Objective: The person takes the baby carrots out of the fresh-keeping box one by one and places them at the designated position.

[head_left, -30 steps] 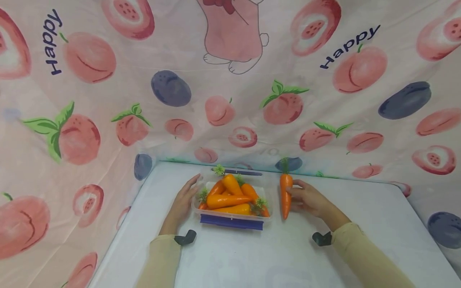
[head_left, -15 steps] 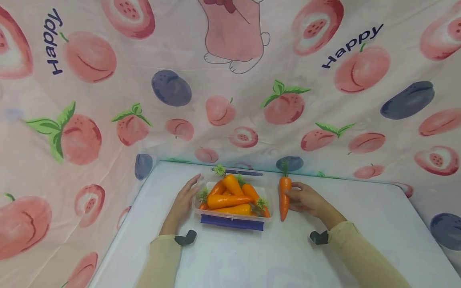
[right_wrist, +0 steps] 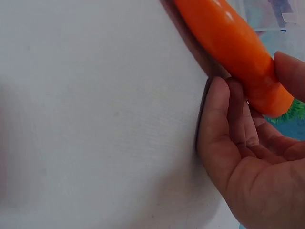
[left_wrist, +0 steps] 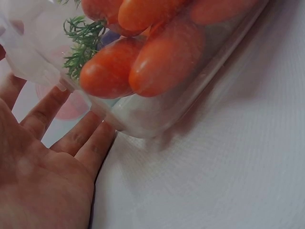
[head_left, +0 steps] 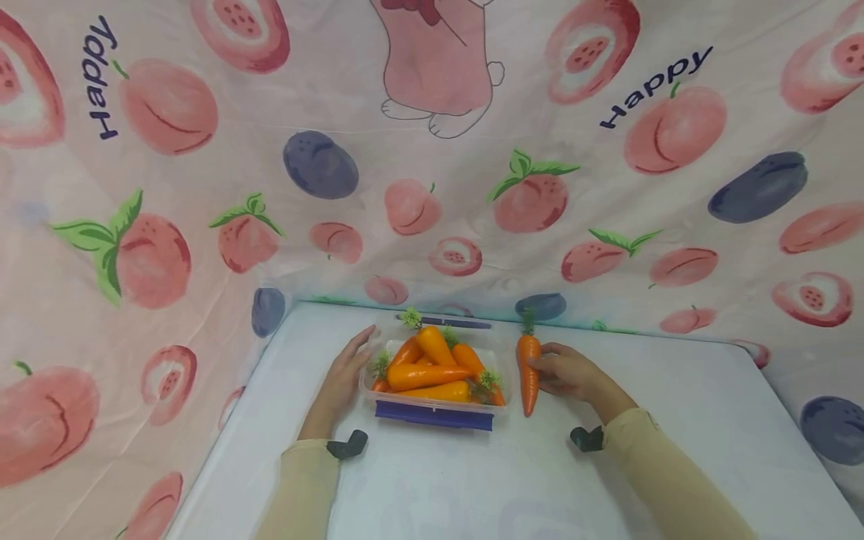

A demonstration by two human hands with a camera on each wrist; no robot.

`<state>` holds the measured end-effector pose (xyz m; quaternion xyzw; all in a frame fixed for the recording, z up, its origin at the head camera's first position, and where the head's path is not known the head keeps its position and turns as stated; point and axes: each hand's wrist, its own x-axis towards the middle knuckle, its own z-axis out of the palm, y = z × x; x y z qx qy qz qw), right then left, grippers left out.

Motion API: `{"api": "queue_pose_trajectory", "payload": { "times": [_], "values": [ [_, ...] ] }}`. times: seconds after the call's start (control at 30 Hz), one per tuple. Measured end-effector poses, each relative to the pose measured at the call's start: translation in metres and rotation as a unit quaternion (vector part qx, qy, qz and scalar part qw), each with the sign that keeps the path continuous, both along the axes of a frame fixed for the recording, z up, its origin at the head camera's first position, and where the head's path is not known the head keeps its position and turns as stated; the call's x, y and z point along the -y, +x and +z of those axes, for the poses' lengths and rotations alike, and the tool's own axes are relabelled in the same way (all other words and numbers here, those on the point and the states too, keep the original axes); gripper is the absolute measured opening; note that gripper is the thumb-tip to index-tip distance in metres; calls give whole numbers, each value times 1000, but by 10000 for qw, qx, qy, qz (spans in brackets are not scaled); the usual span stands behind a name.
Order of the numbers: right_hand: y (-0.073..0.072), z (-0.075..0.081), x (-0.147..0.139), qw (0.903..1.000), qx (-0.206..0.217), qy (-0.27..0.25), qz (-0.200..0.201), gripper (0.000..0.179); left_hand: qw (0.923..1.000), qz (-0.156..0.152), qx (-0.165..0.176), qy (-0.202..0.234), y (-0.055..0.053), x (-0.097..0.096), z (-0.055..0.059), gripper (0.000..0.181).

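In the right wrist view, the tip of the shiny orange carrot with green leafy top [head_left: 529, 376] is cut off, and its leaves are mostly hidden; I cannot tell if this carrot touches the white table [head_left: 459, 480]. The right hand [head_left: 570, 373] pinches it between thumb and fingers, just beside the clear rectangular plastic container with dark blue side flaps [head_left: 432, 407]. In this container lies a pile of orange and yellow-orange carrots [head_left: 432, 377] with green tops; the lower ones are partly covered, so their number is not clear. The left hand [head_left: 342, 382] has its fingers extended and spread, their tips at the container's outer wall, grasping nothing. Compared with one second ago, the held carrot is slightly nearer to the container, while container and left hand remain in place.
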<state>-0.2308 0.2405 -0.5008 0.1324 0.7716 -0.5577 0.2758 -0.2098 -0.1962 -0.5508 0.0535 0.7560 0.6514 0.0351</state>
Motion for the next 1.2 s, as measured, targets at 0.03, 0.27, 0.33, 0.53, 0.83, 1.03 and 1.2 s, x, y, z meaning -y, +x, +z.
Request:
{"api": "queue_pose_trajectory", "payload": {
  "times": [0.03, 0.27, 0.33, 0.53, 0.83, 1.03, 1.2],
  "values": [
    [-1, -1, 0, 10000, 0, 34, 23, 72, 10000, 2, 6, 20, 0, 0, 0, 44],
    [-7, -7, -3, 9997, 67, 218, 54, 67, 9999, -50, 81, 76, -1, 0, 2, 45],
    [-8, -7, -3, 9997, 63, 228, 84, 67, 9999, -52, 92, 122, -1, 0, 1, 45],
    [-10, -7, -4, 9999, 105, 60, 78, 63, 9998, -56, 183, -27, -2, 1, 5, 47],
    [-7, -4, -1, 9999, 108, 22, 55, 63, 9998, -26, 193, 39, -3, 2, -1, 50],
    [-5, -4, 0, 9999, 108, 30, 30, 66, 9998, -23, 156, 152, -1, 1, 0, 51],
    [-4, -5, -1, 9998, 126, 141, -91, 62, 9994, -72, 134, 302, 0, 0, 0, 50]
  ]
}}
